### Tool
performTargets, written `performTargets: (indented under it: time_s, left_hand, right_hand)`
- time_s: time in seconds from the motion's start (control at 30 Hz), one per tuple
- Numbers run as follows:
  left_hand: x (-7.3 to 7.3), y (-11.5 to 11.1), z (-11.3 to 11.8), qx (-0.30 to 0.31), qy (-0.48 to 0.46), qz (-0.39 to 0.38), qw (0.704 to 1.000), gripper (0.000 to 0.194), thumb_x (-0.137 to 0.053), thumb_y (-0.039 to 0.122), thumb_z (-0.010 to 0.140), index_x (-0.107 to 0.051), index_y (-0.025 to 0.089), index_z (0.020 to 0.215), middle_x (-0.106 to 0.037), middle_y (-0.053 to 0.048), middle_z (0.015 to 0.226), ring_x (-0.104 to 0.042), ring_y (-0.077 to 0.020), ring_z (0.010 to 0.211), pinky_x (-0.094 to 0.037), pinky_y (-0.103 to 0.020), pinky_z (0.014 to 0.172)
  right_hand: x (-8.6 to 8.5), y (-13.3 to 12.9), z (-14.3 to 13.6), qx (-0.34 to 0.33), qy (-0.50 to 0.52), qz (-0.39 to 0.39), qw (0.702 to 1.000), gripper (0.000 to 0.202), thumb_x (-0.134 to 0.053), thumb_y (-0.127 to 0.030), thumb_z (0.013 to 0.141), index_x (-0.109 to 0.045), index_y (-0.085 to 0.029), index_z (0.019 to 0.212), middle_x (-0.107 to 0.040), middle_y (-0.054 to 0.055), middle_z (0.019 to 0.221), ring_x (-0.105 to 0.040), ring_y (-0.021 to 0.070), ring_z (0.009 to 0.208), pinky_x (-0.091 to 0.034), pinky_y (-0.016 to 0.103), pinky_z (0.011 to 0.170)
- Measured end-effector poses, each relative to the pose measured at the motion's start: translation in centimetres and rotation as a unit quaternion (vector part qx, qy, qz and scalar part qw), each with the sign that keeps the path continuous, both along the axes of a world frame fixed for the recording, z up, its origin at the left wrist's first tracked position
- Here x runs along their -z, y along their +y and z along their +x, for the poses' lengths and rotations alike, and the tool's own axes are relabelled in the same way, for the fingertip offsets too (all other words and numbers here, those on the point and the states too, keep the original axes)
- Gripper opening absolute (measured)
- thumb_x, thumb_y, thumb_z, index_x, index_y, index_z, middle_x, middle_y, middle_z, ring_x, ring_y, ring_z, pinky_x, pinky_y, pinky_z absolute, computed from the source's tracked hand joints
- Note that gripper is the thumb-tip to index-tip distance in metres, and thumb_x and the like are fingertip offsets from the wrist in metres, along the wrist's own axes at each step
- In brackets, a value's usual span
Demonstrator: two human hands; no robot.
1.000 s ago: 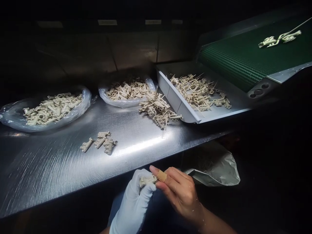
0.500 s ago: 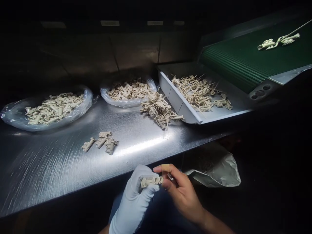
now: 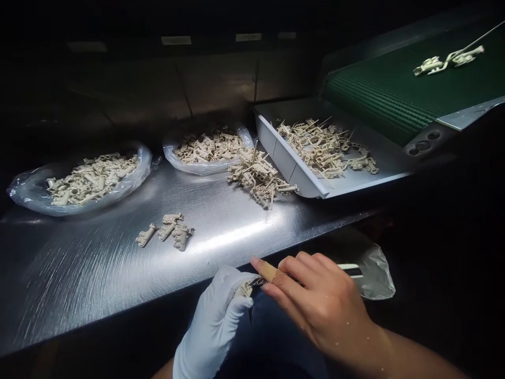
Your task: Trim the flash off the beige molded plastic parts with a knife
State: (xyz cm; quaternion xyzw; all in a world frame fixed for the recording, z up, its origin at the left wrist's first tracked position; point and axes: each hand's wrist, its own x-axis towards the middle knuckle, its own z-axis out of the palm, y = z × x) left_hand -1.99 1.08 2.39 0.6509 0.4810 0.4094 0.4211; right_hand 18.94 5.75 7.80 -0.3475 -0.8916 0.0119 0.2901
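My left hand [image 3: 215,321], in a white glove, pinches a small beige moulded plastic part [image 3: 242,289] between thumb and fingers. Most of that part is hidden by the glove. My bare right hand [image 3: 323,300], with tan tape round its index finger, is closed on a slim knife-like tool [image 3: 258,281]. Its dark metal tip meets the part, and a pale handle end sticks out behind the hand. Both hands are just off the table's front edge. Several loose beige parts [image 3: 168,230] lie on the metal table [image 3: 118,273] beyond my left hand.
Two clear plastic bags [image 3: 23,192] [image 3: 193,167] hold heaps of beige parts. A pile of parts on sprues [image 3: 260,179] lies beside a grey chute tray [image 3: 292,158] with more. A green conveyor belt [image 3: 379,100] carries another sprue [image 3: 445,63]. Below the table hangs a plastic bag [image 3: 379,271].
My right hand has turned over, palm down, and brought the tool's tip onto the part. My left hand has rotated the part, so its ringed face no longer shows.
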Motion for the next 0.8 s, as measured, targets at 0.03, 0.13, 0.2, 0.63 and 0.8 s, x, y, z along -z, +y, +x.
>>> performTargets:
  time_s: [0.03,0.13,0.2,0.63,0.8]
  left_hand:
    - [-0.2,0.1,0.0,-0.007,0.012,0.011,1.000,0.023,-0.051,0.026,0.105,-0.073,0.026,0.099,-0.068,-0.003,0.092,-0.064,-0.0209,0.083,-0.054,-0.029,0.080]
    - [-0.5,0.2,0.0,-0.028,0.038,0.018,0.999,0.029,-0.054,0.032,0.104,-0.070,0.025,0.080,-0.062,-0.002,0.079,-0.059,-0.0201,0.071,-0.053,-0.028,0.068]
    - [-0.7,0.3,0.0,-0.031,0.046,0.018,0.998,0.032,-0.057,0.037,0.102,-0.071,0.025,0.076,-0.063,-0.003,0.077,-0.058,-0.0210,0.069,-0.054,-0.029,0.065]
    - [0.1,-0.2,0.0,-0.071,0.089,0.069,0.991,0.021,-0.063,0.026,0.096,-0.076,0.028,0.079,-0.061,-0.003,0.075,-0.057,-0.0205,0.065,-0.048,-0.030,0.061]
    - [1.4,-0.8,0.2,-0.106,0.081,0.140,0.981,0.027,-0.061,0.007,0.094,-0.075,0.030,0.099,-0.059,-0.001,0.084,-0.057,-0.0188,0.072,-0.048,-0.028,0.068]
  right_hand:
    - [-0.6,0.0,-0.1,0.002,-0.019,0.025,1.000,0.024,-0.053,-0.025,0.109,-0.073,-0.015,0.118,-0.067,0.000,0.072,-0.055,0.0157,0.063,-0.033,0.035,0.058]
    - [-1.8,0.0,-0.4,0.003,-0.063,0.080,0.995,0.016,-0.061,-0.016,0.102,-0.073,-0.017,0.090,-0.063,-0.001,0.064,-0.053,0.0163,0.060,-0.030,0.038,0.058]
    - [-2.2,-0.1,-0.5,-0.001,-0.086,0.099,0.991,0.019,-0.061,-0.013,0.098,-0.069,-0.019,0.082,-0.060,0.000,0.063,-0.050,0.0172,0.059,-0.031,0.038,0.060]
    - [-3.2,-0.4,-1.0,-0.016,-0.106,0.073,0.992,0.030,-0.050,-0.012,0.099,-0.060,-0.021,0.073,-0.053,0.001,0.058,-0.045,0.0186,0.054,-0.026,0.037,0.055]
    - [-2.4,-0.3,-0.6,-0.013,-0.069,0.026,0.997,0.028,-0.057,-0.017,0.102,-0.060,-0.021,0.074,-0.059,-0.001,0.060,-0.049,0.0154,0.053,-0.027,0.035,0.055]
